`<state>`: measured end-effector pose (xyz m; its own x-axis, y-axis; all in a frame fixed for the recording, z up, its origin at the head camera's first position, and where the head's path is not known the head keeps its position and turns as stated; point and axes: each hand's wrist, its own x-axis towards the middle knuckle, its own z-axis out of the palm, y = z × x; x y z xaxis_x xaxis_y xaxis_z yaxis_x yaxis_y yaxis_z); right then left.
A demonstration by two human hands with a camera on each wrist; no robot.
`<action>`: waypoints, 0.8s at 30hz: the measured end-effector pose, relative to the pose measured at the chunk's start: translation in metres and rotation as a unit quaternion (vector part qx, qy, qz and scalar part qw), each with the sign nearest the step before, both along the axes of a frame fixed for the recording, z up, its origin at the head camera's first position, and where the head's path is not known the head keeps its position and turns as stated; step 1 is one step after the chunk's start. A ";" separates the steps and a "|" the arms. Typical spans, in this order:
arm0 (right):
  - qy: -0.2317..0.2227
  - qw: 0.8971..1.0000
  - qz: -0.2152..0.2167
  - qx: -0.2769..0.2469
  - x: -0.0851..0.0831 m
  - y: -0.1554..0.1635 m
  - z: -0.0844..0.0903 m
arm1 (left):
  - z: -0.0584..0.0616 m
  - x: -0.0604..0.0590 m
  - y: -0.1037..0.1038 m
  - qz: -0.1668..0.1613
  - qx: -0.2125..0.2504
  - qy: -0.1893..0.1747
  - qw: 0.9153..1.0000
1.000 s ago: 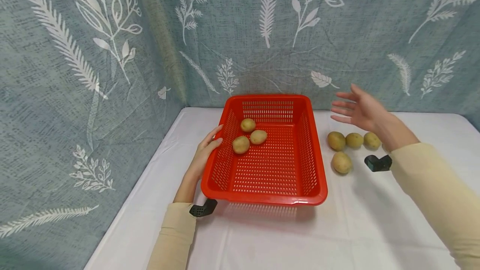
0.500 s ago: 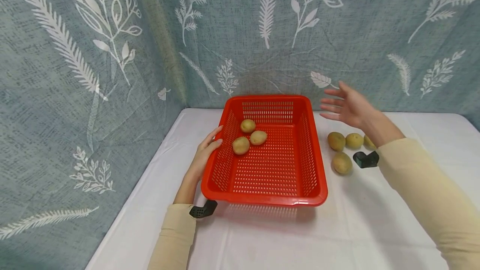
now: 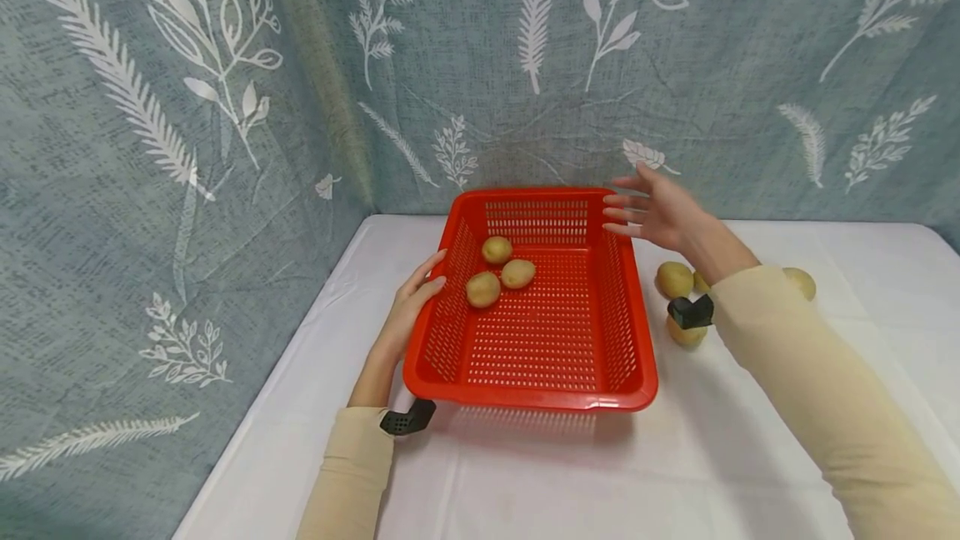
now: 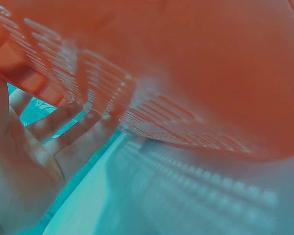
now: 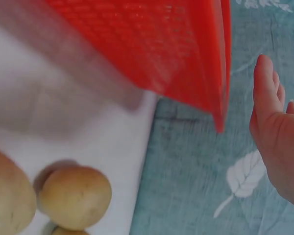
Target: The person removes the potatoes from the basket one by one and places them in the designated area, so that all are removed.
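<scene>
A red slotted basket (image 3: 525, 397) stands on the white table, with three potatoes (image 3: 517, 273) lying in its far left part. My left hand (image 3: 416, 294) rests with straight fingers against the basket's left wall; the left wrist view shows that hand (image 4: 63, 147) flat along the red wall (image 4: 186, 73). My right hand (image 3: 648, 211) hovers with spread fingers over the basket's far right corner and holds nothing. In the right wrist view this hand (image 5: 274, 127) is beside the basket's corner (image 5: 176, 44), above a loose potato (image 5: 74, 197).
Several loose potatoes lie on the table right of the basket: one (image 3: 674, 279) near its wall, one (image 3: 799, 282) farther right, one (image 3: 684, 333) partly behind my right forearm. A patterned blue-grey curtain (image 3: 225, 148) closes off the back and left.
My right hand has moved left, from above the loose potatoes to the basket's far right corner, staying spread and empty. The left hand and basket have not moved.
</scene>
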<state>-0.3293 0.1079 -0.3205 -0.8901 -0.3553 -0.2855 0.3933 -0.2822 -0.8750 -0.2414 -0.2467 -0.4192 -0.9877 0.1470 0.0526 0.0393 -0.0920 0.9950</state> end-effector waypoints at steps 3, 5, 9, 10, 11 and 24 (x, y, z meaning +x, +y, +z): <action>0.001 1.000 0.005 -0.005 -0.001 -0.008 -0.001 | 0.000 0.000 -0.001 -0.003 0.001 0.001 1.000; 0.003 1.000 0.008 -0.005 -0.002 -0.013 -0.002 | -0.001 -0.001 -0.001 -0.004 0.002 0.003 1.000; 0.009 1.000 0.017 -0.002 -0.002 -0.023 -0.003 | -0.002 -0.001 -0.002 -0.008 0.001 0.006 1.000; 0.010 1.000 0.019 -0.001 -0.002 -0.024 -0.004 | -0.001 0.000 -0.002 -0.010 0.001 0.008 1.000; 0.012 1.000 0.021 0.002 -0.002 -0.026 -0.004 | -0.001 0.000 -0.001 -0.012 0.001 0.009 1.000; 0.004 1.000 0.015 0.018 -0.003 -0.033 0.003 | 0.000 0.001 -0.001 -0.013 0.006 0.010 1.000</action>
<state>-0.3327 0.0749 -0.3177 -0.8817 -0.3713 -0.2910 0.3936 -0.2387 -0.8878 -0.2403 -0.2477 -0.4191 -0.9824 0.1720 0.0735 0.0558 -0.1052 0.9929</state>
